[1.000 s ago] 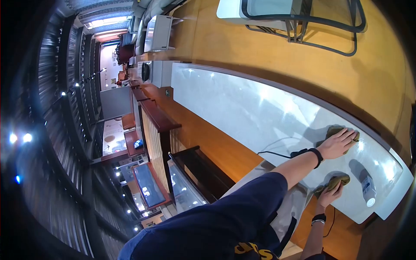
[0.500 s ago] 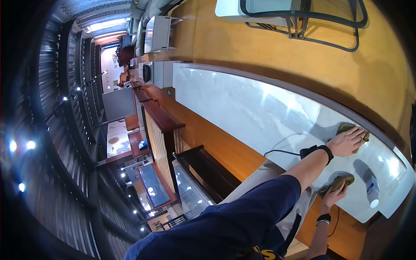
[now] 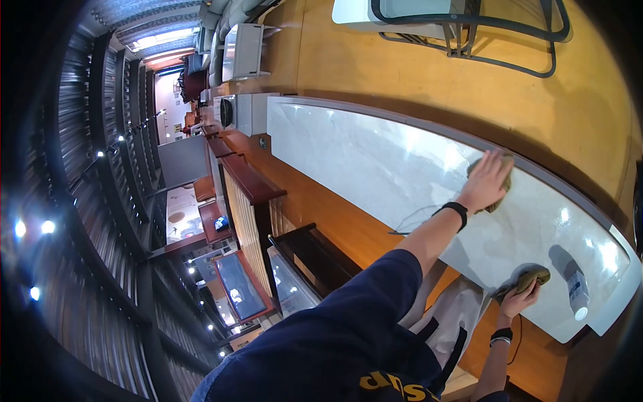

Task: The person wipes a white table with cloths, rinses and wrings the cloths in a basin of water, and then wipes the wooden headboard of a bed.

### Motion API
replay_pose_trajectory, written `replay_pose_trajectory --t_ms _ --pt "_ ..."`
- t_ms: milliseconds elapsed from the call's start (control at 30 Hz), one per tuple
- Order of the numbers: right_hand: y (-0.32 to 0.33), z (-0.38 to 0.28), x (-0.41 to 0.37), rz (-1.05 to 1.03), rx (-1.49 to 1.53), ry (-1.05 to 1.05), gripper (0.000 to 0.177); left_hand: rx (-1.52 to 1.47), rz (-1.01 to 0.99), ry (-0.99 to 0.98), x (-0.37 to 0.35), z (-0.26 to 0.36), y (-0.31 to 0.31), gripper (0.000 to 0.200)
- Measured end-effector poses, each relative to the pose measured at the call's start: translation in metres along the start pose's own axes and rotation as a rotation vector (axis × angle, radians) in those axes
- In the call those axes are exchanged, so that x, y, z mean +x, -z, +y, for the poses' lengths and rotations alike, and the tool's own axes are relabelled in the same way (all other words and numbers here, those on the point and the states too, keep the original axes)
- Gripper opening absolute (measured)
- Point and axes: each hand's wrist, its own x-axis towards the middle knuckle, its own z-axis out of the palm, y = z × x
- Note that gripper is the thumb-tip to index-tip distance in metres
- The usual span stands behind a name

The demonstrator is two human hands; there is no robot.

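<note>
My left hand (image 3: 487, 181), with a black band at the wrist, lies over an olive-green cloth (image 3: 496, 199). Its fingers press the cloth against the pale, marble-patterned tabletop (image 3: 362, 161), near the long edge by the yellow wall. At the opposite edge, my right hand (image 3: 520, 299) grips a second folded olive cloth (image 3: 534, 275) that rests on the surface. A dark band and a lighter bracelet circle that wrist. Just beyond the right hand is a clear bottle (image 3: 576, 288) with a white cap.
The view is turned sideways, with the dark ridged ceiling (image 3: 74, 134) at the left. A black-framed chair (image 3: 462, 33) stands by the yellow wall (image 3: 375, 67). Dark wooden furniture (image 3: 315, 254) and a slatted wooden counter (image 3: 241, 201) lie across the orange floor (image 3: 321, 201).
My left hand has slid its cloth up and left along the tabletop, away from the bottle. The right hand and its cloth stay nearly in place.
</note>
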Motion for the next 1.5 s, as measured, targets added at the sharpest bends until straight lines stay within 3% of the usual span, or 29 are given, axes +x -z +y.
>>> replay_pose_trajectory --t_ms 167,333,400,533,600,800,933,1000,1067,1133,1267,1500 --pt "0.001 -0.001 0.002 -0.01 -0.011 -0.002 0.059 0.001 -0.052 0.096 0.007 -0.014 0.006 0.049" --pt "0.001 -0.001 0.001 -0.016 -0.019 -0.01 0.059 0.039 -0.126 0.068 0.019 0.02 -0.005 0.05" --pt "0.0 -0.001 0.002 0.007 -0.016 0.016 0.057 0.077 -0.057 -0.12 0.025 0.046 -0.02 0.054" --pt "-0.003 0.004 0.0 0.016 -0.025 0.036 0.055 0.074 -0.015 -0.24 0.039 0.109 -0.032 0.055" --pt "-0.007 0.009 -0.002 0.024 -0.024 0.048 0.055 0.221 0.0 -0.39 0.04 0.133 -0.034 0.052" --pt "-0.002 0.002 0.002 0.04 -0.028 0.045 0.055 0.218 0.079 -0.392 0.035 0.149 -0.047 0.047" --pt "-0.001 0.001 0.004 0.032 -0.038 0.044 0.055 0.21 0.028 -0.39 0.037 0.123 -0.044 0.05" --pt "0.001 -0.003 0.003 0.022 -0.023 0.037 0.055 0.015 0.042 -0.289 0.039 0.106 -0.044 0.058" --pt "-0.001 0.0 0.001 0.018 -0.03 0.028 0.056 0.007 0.11 -0.246 0.042 0.089 -0.041 0.059" --pt "-0.002 0.001 0.001 0.016 -0.037 0.021 0.056 -0.045 -0.018 -0.11 0.04 0.07 -0.038 0.056" --pt "-0.001 0.0 0.002 0.009 -0.042 0.026 0.057 -0.079 0.047 0.059 0.03 0.026 -0.015 0.043" --pt "0.0 0.006 0.0 -0.013 -0.047 0.01 0.064 0.023 0.138 0.114 -0.002 -0.068 0.01 0.038"
